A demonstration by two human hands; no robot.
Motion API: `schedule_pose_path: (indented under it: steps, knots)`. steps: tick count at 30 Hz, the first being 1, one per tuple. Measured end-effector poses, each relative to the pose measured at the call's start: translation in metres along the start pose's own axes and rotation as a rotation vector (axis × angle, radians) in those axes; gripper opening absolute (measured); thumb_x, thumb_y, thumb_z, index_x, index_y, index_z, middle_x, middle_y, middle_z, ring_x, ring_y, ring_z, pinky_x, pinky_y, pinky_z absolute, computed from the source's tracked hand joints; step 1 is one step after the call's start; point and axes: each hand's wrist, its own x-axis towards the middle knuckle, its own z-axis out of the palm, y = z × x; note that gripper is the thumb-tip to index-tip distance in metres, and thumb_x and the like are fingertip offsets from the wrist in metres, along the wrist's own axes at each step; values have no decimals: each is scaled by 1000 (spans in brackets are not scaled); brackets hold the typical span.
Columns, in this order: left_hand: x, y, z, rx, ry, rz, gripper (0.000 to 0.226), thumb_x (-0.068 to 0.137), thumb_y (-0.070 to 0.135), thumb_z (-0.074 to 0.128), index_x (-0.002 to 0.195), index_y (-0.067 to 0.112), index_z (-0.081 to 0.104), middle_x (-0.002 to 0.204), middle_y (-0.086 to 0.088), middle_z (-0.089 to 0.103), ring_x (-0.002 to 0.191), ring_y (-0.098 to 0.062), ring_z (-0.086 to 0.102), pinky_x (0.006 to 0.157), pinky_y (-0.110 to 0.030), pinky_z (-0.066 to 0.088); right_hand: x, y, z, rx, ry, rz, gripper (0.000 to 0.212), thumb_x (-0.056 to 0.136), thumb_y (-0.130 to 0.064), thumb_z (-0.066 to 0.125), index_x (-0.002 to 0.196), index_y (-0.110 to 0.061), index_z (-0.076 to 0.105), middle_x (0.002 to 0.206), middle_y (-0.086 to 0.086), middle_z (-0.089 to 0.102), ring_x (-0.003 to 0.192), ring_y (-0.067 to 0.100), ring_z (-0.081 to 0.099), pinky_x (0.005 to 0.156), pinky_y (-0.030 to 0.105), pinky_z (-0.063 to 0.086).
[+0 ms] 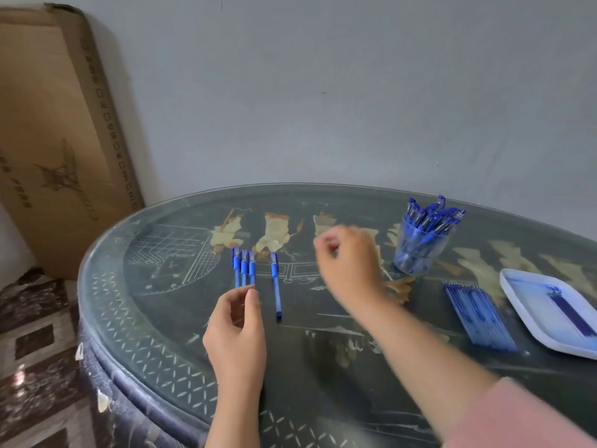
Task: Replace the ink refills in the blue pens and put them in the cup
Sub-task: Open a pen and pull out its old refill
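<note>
- Left hand (237, 331): loosely curled, empty, just beside three blue pens (244, 266).
- Right hand (349, 266): blurred; grip cannot be told.
- Clear cup (416, 257): packed with capped pens (429, 218).
- White tray (523, 295): few refills (565, 308).
- Single pen (275, 286): lying apart.

Glossy glass table top (323, 334) — clear plastic cup (420, 250), matt cardboard box (48, 124).

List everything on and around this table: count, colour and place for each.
loose pens: four, blue, lying left of centre, three side by side, one apart
cup: one, clear, far right, packed with blue pens
tray: one, white, right edge, holding a few dark refills
refill bundle: one, blue, flat left of the tray
table: one, dark, patterned, round
cardboard box: one, brown, leaning on the wall, left
left hand: one, loosely curled, empty, near the three pens
right hand: one, blurred, over the table's middle
</note>
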Motion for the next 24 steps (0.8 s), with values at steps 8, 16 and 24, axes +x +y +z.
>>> schedule_pose_path:
  steps: [8, 16, 24]
  knots:
    - [1, -1, -1, 2, -5, 13, 9, 94, 25, 61, 90, 33, 64, 85, 8, 70, 84, -10, 67, 77, -26, 50, -34, -24, 78, -160, -390, 323, 40, 91, -48, 58, 103, -11, 64, 99, 4, 65, 96, 22, 61, 78, 33, 52]
    - [0, -1, 0, 1, -23, 12, 10, 94, 25, 60, 88, 31, 65, 83, 9, 70, 83, -10, 67, 75, -23, 47, -34, -6, 63, -235, -334, 354, 23, 89, -33, 57, 82, -11, 57, 81, 4, 63, 77, 22, 60, 59, 28, 42]
    - [-7, 3, 0, 107, -67, 100, 10, 96, 27, 57, 89, 27, 65, 85, 10, 69, 84, -2, 62, 70, -12, 38, -64, 45, 16, -233, -188, 340, 25, 92, -31, 53, 88, -8, 61, 86, 4, 63, 84, 20, 58, 68, 33, 50]
